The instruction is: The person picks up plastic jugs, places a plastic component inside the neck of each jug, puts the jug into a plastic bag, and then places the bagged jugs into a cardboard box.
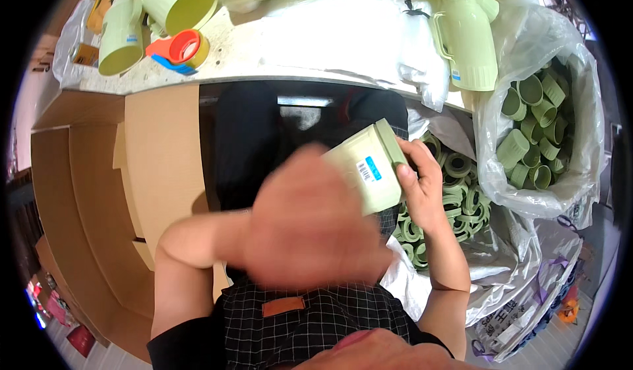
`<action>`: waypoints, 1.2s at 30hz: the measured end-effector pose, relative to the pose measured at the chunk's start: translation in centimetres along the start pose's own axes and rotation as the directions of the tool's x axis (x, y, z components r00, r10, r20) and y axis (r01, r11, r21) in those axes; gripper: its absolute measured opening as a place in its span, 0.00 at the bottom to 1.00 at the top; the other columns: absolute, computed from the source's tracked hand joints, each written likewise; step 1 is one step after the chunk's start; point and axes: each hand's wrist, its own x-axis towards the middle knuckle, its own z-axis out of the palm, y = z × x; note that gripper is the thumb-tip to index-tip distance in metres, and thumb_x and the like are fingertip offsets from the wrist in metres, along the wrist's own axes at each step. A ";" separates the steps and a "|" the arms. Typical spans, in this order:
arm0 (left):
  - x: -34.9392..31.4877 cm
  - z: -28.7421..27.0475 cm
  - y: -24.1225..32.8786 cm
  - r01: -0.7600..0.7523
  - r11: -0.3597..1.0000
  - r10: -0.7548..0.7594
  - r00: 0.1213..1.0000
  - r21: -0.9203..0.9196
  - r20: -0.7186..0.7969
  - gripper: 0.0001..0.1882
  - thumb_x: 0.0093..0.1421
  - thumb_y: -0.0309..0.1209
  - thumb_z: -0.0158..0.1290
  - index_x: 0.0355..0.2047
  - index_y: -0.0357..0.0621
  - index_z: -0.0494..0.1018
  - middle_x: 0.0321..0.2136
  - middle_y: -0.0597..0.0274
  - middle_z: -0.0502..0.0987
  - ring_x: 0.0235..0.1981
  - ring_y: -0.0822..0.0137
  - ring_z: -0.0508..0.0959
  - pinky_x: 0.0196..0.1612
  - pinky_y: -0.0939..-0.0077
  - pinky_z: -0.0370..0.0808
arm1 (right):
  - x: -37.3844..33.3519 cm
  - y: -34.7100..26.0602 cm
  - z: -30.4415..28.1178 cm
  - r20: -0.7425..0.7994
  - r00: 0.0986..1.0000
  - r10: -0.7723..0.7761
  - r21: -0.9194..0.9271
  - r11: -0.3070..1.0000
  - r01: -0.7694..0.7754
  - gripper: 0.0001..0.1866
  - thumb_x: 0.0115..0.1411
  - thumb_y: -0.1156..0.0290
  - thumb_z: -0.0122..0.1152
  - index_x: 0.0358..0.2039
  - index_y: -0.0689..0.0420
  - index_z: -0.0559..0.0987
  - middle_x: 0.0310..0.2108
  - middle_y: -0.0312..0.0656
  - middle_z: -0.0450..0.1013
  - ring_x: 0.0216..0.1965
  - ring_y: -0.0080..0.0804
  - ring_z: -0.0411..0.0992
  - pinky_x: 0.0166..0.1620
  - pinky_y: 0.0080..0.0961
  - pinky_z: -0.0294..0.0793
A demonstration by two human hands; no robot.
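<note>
A pale green plastic jug shell [356,162] lies tilted over my lap, with a blue-and-white barcode label on its side and a darker green rim at its right end. Around that rim my right hand [422,179] is closed, thumb on the near side. My left hand [316,228] is smeared by motion in front of the shell's other end and hides it. Whether it touches the shell, or how its fingers stand, I cannot tell.
To my left stands an open cardboard box [161,152]. Pale green jugs [467,44] and a red-and-blue tape dispenser [179,48] are on the white table [237,50]. At right, a clear bag [491,139] holds green cups, beside a heap of green rings [455,205].
</note>
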 end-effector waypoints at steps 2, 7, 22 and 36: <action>4.9 2.9 -6.0 -0.021 1.000 0.019 0.992 -0.012 -0.126 0.02 0.52 0.25 0.58 0.25 0.42 0.75 0.26 0.60 0.73 0.29 0.61 0.72 0.34 0.72 0.69 | 0.3 -0.3 -0.2 0.000 0.999 -0.035 -0.031 0.999 0.035 0.25 0.61 0.58 0.59 0.49 0.67 0.74 0.28 0.43 0.63 0.30 0.33 0.64 0.36 0.26 0.65; 4.8 12.0 -25.8 0.505 0.822 -0.506 0.860 0.262 -0.067 0.08 0.57 0.32 0.53 0.26 0.40 0.77 0.29 0.51 0.78 0.38 0.49 0.76 0.43 0.59 0.71 | 1.5 0.1 -1.0 0.019 0.998 -0.059 0.019 0.998 0.058 0.26 0.53 0.66 0.65 0.50 0.65 0.74 0.29 0.43 0.64 0.30 0.34 0.64 0.35 0.26 0.66; 7.1 11.5 -13.5 0.541 0.738 -0.512 0.838 -0.403 0.189 0.11 0.65 0.28 0.44 0.28 0.36 0.72 0.27 0.58 0.80 0.32 0.67 0.79 0.41 0.72 0.75 | 8.1 6.7 1.8 -0.235 0.963 0.134 0.397 0.918 -0.031 0.19 0.61 0.67 0.63 0.49 0.64 0.74 0.45 0.41 0.73 0.45 0.29 0.70 0.52 0.31 0.68; -1.5 9.8 -16.7 0.544 0.439 -0.663 0.734 -0.715 0.151 0.09 0.57 0.26 0.57 0.38 0.40 0.70 0.26 0.70 0.67 0.27 0.79 0.66 0.30 0.82 0.65 | 7.0 15.5 -0.6 -0.097 0.790 0.605 0.984 -0.058 0.166 0.02 0.62 0.77 0.54 0.35 0.60 0.71 0.25 0.36 0.70 0.20 0.21 0.65 0.21 0.16 0.63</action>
